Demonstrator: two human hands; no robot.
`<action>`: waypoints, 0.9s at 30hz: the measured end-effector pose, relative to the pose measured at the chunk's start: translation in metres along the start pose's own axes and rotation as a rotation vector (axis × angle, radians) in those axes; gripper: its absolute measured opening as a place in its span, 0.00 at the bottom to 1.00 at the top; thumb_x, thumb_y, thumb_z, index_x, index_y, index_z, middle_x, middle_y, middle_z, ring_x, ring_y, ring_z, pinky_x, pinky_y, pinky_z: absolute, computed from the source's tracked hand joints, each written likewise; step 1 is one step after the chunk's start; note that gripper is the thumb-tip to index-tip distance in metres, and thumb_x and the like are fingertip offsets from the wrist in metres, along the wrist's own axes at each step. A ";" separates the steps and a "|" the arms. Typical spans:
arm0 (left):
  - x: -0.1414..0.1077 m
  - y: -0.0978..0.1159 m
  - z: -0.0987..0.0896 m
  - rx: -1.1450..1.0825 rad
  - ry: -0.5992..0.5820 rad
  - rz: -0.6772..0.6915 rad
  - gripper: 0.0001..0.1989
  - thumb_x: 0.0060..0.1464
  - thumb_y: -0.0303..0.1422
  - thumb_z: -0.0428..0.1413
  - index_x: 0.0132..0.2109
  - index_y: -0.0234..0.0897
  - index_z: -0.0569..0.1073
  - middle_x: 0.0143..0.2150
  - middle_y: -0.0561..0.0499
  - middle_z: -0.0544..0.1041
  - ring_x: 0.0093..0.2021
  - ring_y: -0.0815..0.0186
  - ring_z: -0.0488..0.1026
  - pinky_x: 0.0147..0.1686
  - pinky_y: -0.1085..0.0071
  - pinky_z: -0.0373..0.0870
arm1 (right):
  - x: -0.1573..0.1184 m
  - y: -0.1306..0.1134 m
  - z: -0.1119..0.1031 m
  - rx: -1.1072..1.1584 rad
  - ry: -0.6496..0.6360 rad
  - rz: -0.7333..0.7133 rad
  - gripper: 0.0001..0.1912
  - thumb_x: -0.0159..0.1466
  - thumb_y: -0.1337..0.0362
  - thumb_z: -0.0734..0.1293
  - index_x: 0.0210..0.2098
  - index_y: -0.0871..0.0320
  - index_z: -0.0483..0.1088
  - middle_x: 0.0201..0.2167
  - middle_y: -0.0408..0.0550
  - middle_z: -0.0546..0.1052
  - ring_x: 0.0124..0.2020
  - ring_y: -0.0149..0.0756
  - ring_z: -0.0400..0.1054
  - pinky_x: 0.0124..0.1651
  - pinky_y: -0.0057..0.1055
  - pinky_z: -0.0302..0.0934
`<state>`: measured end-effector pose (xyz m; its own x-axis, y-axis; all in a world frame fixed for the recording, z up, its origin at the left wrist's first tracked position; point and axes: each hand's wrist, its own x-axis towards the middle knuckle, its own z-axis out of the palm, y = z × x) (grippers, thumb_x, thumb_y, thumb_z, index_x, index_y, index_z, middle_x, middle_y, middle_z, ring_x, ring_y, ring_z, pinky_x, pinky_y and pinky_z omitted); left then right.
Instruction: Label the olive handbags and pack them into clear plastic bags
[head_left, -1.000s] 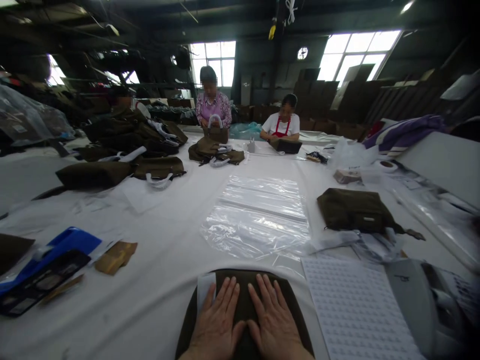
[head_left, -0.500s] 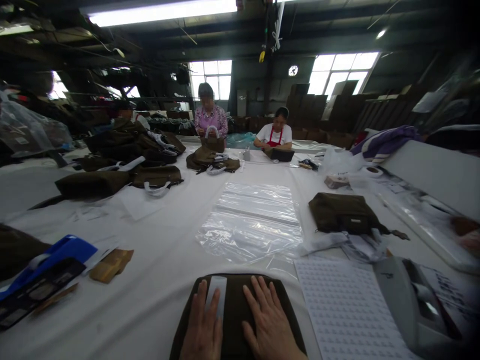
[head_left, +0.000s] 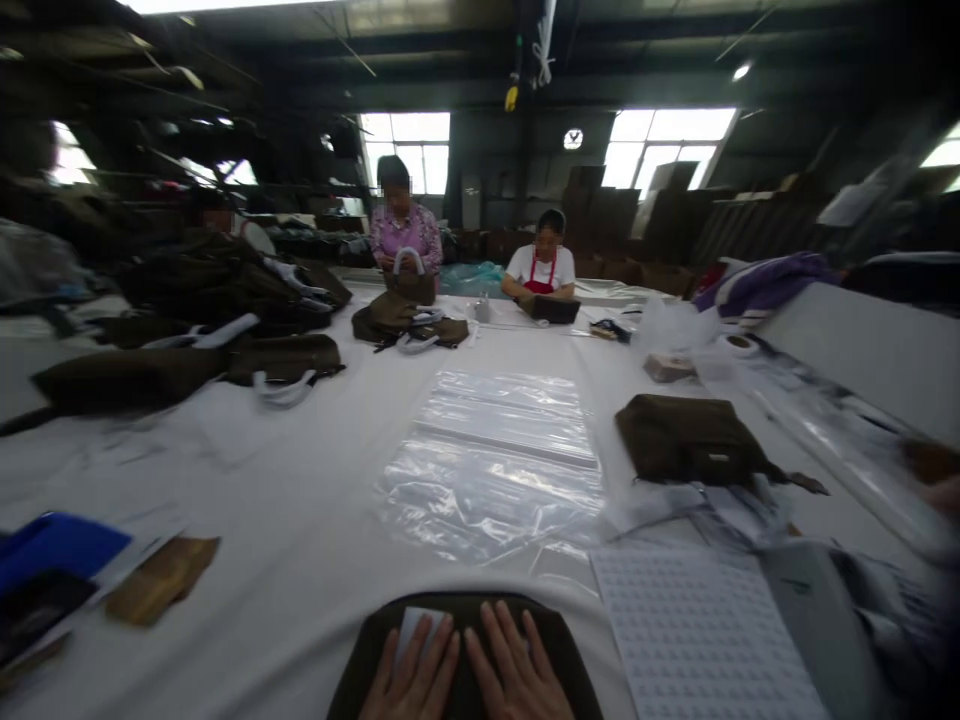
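An olive-brown fabric bag (head_left: 465,610) lies at the bottom centre, cut off by the frame's lower edge. My left hand (head_left: 414,670) rests on its left part with fingers spread, partly over a pale strip (head_left: 411,632). Flat on the right part of the bag is my right hand (head_left: 516,665), its fingers apart too. The fingertips of both hands are close together near the bag's middle. Beyond the bag, clear plastic sheets (head_left: 499,460) lie on the white-covered table (head_left: 285,520).
Right: a sheet of printed labels (head_left: 697,630), a grey device (head_left: 821,620) and another brown bag (head_left: 690,435). Left: a blue item (head_left: 60,550), brown paper (head_left: 161,580) and more bags (head_left: 135,378). Two people (head_left: 405,225) (head_left: 541,262) handle bags across the table.
My left hand has shifted right, toward my right hand, and now covers more of the pale strip. The view has moved, so the bag and both hands appear lower.
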<state>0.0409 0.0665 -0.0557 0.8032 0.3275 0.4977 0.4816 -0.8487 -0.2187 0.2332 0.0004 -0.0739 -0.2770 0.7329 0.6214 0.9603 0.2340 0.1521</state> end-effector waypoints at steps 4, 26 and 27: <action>0.003 0.003 -0.019 -0.044 -0.051 -0.032 0.29 0.57 0.43 0.49 0.62 0.36 0.58 0.60 0.48 0.63 0.66 0.58 0.44 0.65 0.57 0.33 | -0.002 0.001 -0.003 0.065 -0.005 -0.071 0.34 0.61 0.45 0.55 0.59 0.58 0.57 0.51 0.53 0.70 0.53 0.46 0.63 0.64 0.44 0.35; 0.081 -0.112 0.083 -0.488 -0.669 -0.142 0.26 0.49 0.35 0.57 0.55 0.38 0.65 0.57 0.40 0.66 0.56 0.52 0.64 0.57 0.51 0.54 | 0.039 0.121 0.062 0.159 -0.700 0.154 0.18 0.55 0.72 0.62 0.43 0.53 0.70 0.31 0.45 0.75 0.36 0.37 0.67 0.44 0.35 0.57; 0.079 -0.111 0.081 -0.476 -0.668 -0.109 0.23 0.49 0.35 0.57 0.53 0.38 0.67 0.54 0.41 0.69 0.53 0.53 0.66 0.56 0.52 0.56 | 0.032 0.123 0.057 0.130 -0.708 0.175 0.12 0.56 0.72 0.62 0.37 0.54 0.72 0.28 0.46 0.74 0.34 0.37 0.67 0.43 0.35 0.57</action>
<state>0.0793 0.2199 -0.0603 0.8719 0.4689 -0.1413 0.4897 -0.8336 0.2556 0.3402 0.0891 -0.0796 -0.1185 0.9927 -0.0230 0.9927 0.1179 -0.0233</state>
